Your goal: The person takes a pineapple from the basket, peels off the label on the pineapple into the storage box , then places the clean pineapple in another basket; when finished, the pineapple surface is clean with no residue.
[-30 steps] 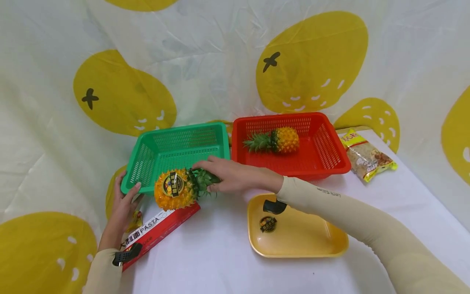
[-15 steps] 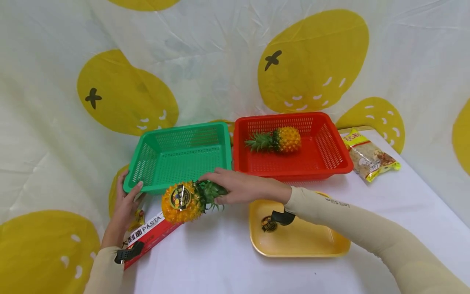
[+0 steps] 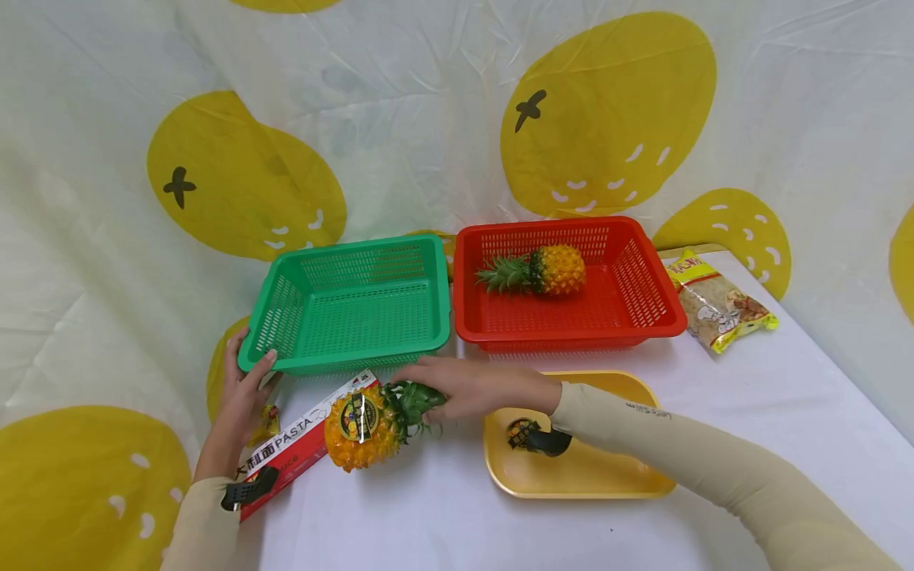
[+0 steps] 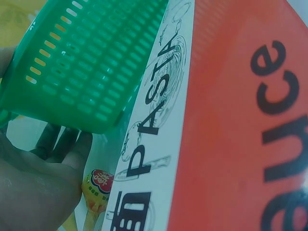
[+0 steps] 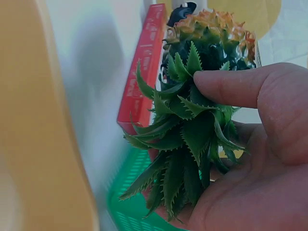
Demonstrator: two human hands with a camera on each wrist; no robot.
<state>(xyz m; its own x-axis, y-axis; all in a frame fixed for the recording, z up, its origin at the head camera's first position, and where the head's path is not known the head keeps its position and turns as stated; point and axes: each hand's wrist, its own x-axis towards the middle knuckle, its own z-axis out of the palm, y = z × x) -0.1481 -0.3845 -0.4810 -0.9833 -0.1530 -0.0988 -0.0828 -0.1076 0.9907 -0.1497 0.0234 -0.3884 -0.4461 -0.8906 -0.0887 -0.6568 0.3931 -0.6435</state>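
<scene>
In the head view my right hand (image 3: 464, 388) grips a small pineapple (image 3: 362, 428) by its green leaves, in front of the green basket. A round black label sits on the fruit's side. The right wrist view shows the thumb across the spiky leaves (image 5: 187, 130), the other fingers mostly hidden behind them. My left hand (image 3: 246, 400) holds the near left corner of the green basket (image 3: 357, 317), thumb at the rim and fingers underneath. A red and white pasta box (image 3: 303, 454) lies slanted below that basket, partly overlapped by the pineapple.
The red basket (image 3: 617, 301) beside the green one holds a second pineapple (image 3: 560, 270). Nearer stands a shallow yellow tray (image 3: 607, 472), partly under my right forearm. A snack bag (image 3: 721, 309) lies at the far right, and a small yellow packet (image 4: 98, 187) sits by my left hand.
My right hand has drawn the pineapple from the green basket's front rim toward me and slightly right, uncovering the pasta box's far end. The left hand keeps its hold on the basket corner.
</scene>
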